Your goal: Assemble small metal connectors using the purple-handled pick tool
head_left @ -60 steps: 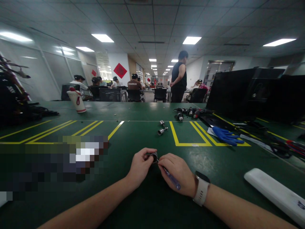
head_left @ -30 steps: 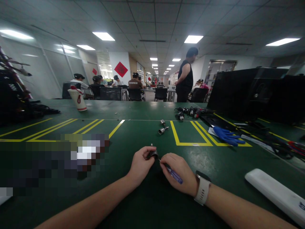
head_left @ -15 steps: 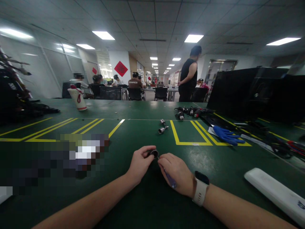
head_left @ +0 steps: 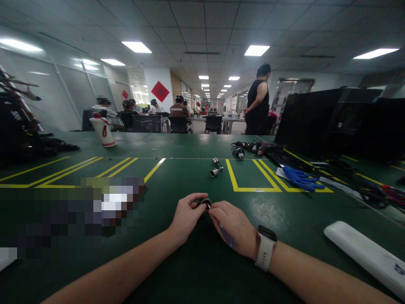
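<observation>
Above the green table [head_left: 190, 169], my left hand [head_left: 186, 217] is closed, thumb and fingers pinching a small dark round metal part [head_left: 206, 203] with its hollow end facing me. My right hand [head_left: 232, 226], wearing a watch [head_left: 266, 247] on its wrist, is closed round a slim screwdriver with a purple see-through handle [head_left: 226, 236]. Its thin bright tip reaches into the opening of the round part. Most of the shaft is hidden by my fingers. Beyond my hands lie two small shiny metal parts [head_left: 216, 171] on the table.
A cluster of dark and silver fittings [head_left: 241, 153] lies farther back. At right are a blue glove [head_left: 302, 179], cables [head_left: 376, 198], a long white case [head_left: 363, 257] and black monitors [head_left: 329, 122]. A white cup [head_left: 103, 131] stands back left. A person [head_left: 257, 99] stands beyond the table.
The screwdriver's tip now shows more clearly inside the round part, and its handle has turned slightly with my right hand. The standing person has shifted a little to the right.
</observation>
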The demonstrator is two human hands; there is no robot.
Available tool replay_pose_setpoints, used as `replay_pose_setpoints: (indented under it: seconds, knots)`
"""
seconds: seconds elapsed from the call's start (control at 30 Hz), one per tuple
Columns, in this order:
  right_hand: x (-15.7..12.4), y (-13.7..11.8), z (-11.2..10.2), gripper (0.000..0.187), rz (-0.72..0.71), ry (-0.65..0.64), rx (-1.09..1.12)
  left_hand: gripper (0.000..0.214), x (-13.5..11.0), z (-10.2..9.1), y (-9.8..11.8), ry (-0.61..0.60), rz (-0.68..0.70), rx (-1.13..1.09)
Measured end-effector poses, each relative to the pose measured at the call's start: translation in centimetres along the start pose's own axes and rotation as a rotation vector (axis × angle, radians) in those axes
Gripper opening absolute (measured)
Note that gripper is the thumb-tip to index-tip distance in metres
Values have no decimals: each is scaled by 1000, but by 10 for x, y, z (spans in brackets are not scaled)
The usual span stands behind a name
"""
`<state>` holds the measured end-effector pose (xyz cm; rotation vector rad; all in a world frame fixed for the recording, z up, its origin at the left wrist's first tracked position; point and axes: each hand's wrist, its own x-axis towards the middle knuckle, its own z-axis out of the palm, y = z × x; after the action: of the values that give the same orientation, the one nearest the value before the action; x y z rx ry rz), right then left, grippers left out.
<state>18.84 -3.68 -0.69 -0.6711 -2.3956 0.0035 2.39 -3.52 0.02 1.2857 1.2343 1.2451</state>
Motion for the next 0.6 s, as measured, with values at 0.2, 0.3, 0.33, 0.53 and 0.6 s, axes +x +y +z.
replay_pose_setpoints:
  seconds: [0.2,0.3,0.33,0.53,0.6]
  knots:
    - [1,0,-1,18,7,-6,26,26,-1,1,2,-1,12,22]
    - [2,0,-2,15,-2,33,35,27,-1,2,2,3,18,32]
    - [2,0,-1,15,-7,48,36,27,-1,2,1,9,24,33]
    - [3,-2,-2,15,-9,74,30,25,1,4,0,40,45,-4]
    - [3,-3,-3,15,-8,63,31,25,1,4,0,34,37,-6]
